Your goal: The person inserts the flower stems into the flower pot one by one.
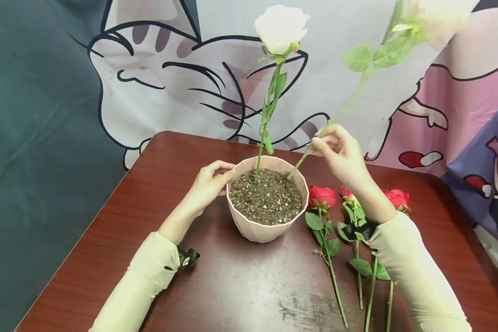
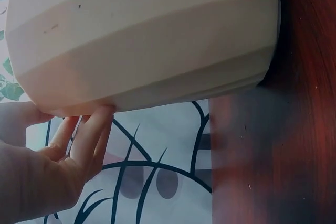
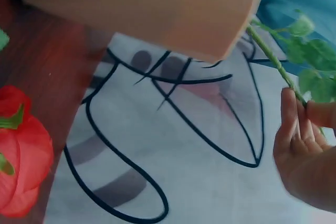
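Observation:
A pale pink faceted flower pot [image 1: 257, 233] holds dark soil [image 1: 269, 203]. One white rose [image 1: 281, 30] stands in it, its stem rising from the soil left of the middle. My left hand [image 1: 207, 184] steadies the pot's left side, its fingertips and thumb against the outer wall near the rim, as the left wrist view also shows. Thumb and fingers of my right hand [image 1: 344, 157] pinch the green stem [image 3: 270, 56] of a second white rose [image 1: 435, 18], which leans right. Its lower end meets the soil inside the right rim; the bloom is blurred and cut off at the top.
Right of the pot lie a red rose [image 1: 321, 196], a pinkish rose [image 1: 346, 192] and another red rose [image 1: 397, 198], partly under my right forearm. The reddish-brown table [image 1: 120, 235] meets a cat-printed cloth [image 1: 149, 97] at its back edge. Dark soil crumbs dot the front.

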The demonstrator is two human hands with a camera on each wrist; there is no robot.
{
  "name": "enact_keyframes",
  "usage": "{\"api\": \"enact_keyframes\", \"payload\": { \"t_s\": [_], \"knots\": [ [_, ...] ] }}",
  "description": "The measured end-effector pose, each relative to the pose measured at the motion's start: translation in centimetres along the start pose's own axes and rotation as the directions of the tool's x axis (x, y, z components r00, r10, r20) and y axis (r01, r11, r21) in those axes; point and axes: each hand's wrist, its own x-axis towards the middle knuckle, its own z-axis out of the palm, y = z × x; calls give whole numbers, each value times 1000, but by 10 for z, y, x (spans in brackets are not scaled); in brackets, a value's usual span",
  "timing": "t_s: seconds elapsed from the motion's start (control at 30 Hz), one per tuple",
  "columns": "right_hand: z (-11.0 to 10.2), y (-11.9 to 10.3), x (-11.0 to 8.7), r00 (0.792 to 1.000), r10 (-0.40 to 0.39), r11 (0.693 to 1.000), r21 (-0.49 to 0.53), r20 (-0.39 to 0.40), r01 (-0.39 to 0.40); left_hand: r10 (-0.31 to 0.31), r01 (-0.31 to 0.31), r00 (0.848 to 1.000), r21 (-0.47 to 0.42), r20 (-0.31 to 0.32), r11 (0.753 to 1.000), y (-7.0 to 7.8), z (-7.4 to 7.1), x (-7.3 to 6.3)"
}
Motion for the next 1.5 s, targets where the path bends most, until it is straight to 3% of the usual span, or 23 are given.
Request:
{"api": "enact_keyframes", "payload": {
  "t_s": [0.27,0.4,0.5,0.6,0.77,0.93,1.07,1.27,1.5],
  "knots": [
    [27,25,4,996,-54,980,-185,73,67,-6,6,1000,6,15,1000,-1,0,2],
    [32,30,-1,986,-133,927,-339,100,159,-7,7,1000,20,24,1000,-1,0,2],
    [35,33,-2,976,-177,891,-401,124,212,24,-25,1000,68,19,997,1,0,2],
    [38,37,-2,972,-186,879,-418,144,230,57,-58,998,108,13,992,2,0,2],
    [43,42,-3,963,-200,865,-429,183,261,54,-56,998,89,24,994,1,0,2],
    [48,45,-1,923,-287,810,-448,257,377,50,-52,998,69,36,996,1,-1,3],
    [48,44,1,906,-296,781,-469,303,412,44,-47,999,78,32,996,3,0,3],
    [46,42,2,898,-254,770,-487,359,412,29,-31,999,83,24,996,3,1,4],
    [50,45,4,876,-260,764,-469,406,444,18,-19,1000,60,20,998,2,0,2]
  ]
}}
